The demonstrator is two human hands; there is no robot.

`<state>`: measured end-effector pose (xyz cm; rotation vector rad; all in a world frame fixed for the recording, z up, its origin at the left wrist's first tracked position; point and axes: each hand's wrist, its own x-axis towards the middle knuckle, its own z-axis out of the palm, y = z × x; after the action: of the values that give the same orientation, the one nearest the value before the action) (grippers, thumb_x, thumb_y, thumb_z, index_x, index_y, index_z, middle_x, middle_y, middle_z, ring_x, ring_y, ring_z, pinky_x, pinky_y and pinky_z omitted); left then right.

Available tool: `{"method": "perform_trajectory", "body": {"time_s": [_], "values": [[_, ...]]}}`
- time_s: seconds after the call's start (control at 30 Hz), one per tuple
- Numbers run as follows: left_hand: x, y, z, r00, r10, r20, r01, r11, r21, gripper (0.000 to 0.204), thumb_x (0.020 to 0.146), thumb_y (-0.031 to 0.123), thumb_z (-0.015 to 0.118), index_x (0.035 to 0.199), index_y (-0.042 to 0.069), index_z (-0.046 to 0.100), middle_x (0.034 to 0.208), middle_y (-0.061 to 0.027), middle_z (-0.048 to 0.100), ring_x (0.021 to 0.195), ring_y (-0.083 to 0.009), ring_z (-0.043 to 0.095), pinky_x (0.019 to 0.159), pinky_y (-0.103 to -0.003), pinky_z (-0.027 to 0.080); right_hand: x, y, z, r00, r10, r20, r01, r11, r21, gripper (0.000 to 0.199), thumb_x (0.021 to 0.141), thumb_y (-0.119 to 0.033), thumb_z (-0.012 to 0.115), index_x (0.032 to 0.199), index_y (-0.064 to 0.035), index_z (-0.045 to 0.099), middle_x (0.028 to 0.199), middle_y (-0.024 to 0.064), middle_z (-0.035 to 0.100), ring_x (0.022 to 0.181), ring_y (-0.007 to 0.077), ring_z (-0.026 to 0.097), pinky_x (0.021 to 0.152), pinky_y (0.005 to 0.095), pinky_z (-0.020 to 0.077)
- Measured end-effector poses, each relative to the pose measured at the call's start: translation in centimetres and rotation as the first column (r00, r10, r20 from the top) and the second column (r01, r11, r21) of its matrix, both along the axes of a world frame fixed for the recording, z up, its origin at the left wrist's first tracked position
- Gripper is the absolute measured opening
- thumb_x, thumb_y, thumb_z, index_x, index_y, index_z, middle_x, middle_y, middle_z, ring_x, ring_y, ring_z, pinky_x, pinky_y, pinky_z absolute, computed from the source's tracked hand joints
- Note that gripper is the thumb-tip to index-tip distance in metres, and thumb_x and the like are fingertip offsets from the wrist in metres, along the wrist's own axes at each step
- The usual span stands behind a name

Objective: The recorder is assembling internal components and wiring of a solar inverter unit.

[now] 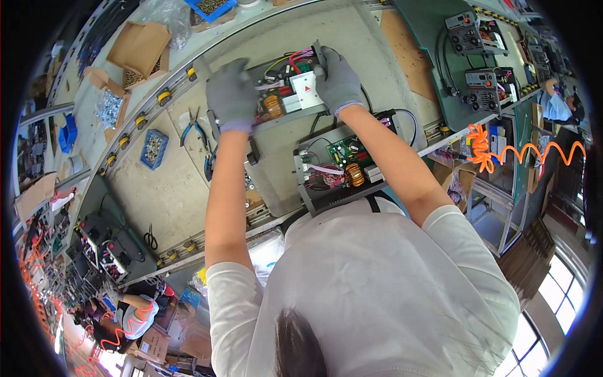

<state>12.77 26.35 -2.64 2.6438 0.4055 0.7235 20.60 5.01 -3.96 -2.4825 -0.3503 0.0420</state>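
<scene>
An open metal chassis (290,118) lies across the bench in front of me, with a green circuit board, a copper-wound coil (273,106), coloured wires and a white plate (306,91) inside. My right hand (340,80), in a grey glove, has its fingers closed round the chassis's right end panel. Over the left end is my left hand (232,95), gloved too; motion smears its fingers, so its hold is unclear. Nearer my body sits a second open chassis (339,202), holding a green board (344,149) and another copper coil (355,175).
Left of the chassis lie pliers (194,129) and a blue tray (152,149) of small screws. Yellow-wheeled roller rails (141,119) border the bench. Finished-looking units with black front panels (482,81) stand at right, near a coiled orange hose (480,149). Another person (135,308) is at lower left.
</scene>
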Motion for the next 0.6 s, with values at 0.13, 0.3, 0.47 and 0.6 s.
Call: {"method": "perform_trajectory", "body": {"time_s": [0.13,0.3,0.47,0.6], "values": [[-5.9,2.6,0.5,0.982,0.183,0.04,-0.18,0.981,-0.071,0.025,0.082,0.012,0.063,0.105,0.017,0.072,0.102,-0.0099,0.07,0.096,-0.0349,0.064,0.085,-0.046,0.051,-0.9,-0.4,0.7,0.999,-0.032,-0.003,0.032,0.998,-0.051,0.045,0.093,-0.025,0.058,0.136,-0.0135,0.052,0.123,0.0192,0.062,0.107,0.0414,0.063,0.091,0.049,0.0515],[-8.1,0.6,0.6,0.886,0.248,-0.393,-0.22,0.968,0.117,0.035,0.076,0.021,0.066,0.11,0.021,0.074,0.142,-0.0122,0.053,0.131,-0.0394,0.045,0.104,-0.05,0.042,-1.0,-0.4,1.3,0.999,-0.032,-0.042,0.026,0.991,-0.129,0.043,0.093,-0.022,0.057,0.134,-0.0127,0.051,0.129,0.0155,0.058,0.112,0.0382,0.062,0.088,0.049,0.0524],[-7.2,2.3,-1.5,0.83,0.207,-0.519,-0.225,0.974,0.029,0.042,0.075,0.026,0.07,0.117,0.022,0.073,0.149,-0.016,0.046,0.13,-0.0387,0.048,0.106,-0.05,0.043,-1.0,0.5,1.8,0.913,0.255,0.318,-0.155,0.939,-0.308,0.047,0.087,-0.016,0.062,0.133,-0.0141,0.056,0.131,0.0118,0.058,0.118,0.0344,0.057,0.098,0.0474,0.047],[-9.1,5.2,-5.1,0.993,0.086,-0.086,-0.121,0.757,-0.642,0.041,0.085,0.022,0.069,0.124,0.009,0.068,0.129,-0.0159,0.061,0.106,-0.0255,0.064,0.091,-0.039,0.053,-1.5,3.6,3.0,0.741,0.634,0.221,-0.558,0.765,-0.323,0.038,0.083,-0.018,0.066,0.122,-0.0177,0.067,0.126,0.0101,0.061,0.119,0.0324,0.055,0.101,0.0465,0.0441]]}}
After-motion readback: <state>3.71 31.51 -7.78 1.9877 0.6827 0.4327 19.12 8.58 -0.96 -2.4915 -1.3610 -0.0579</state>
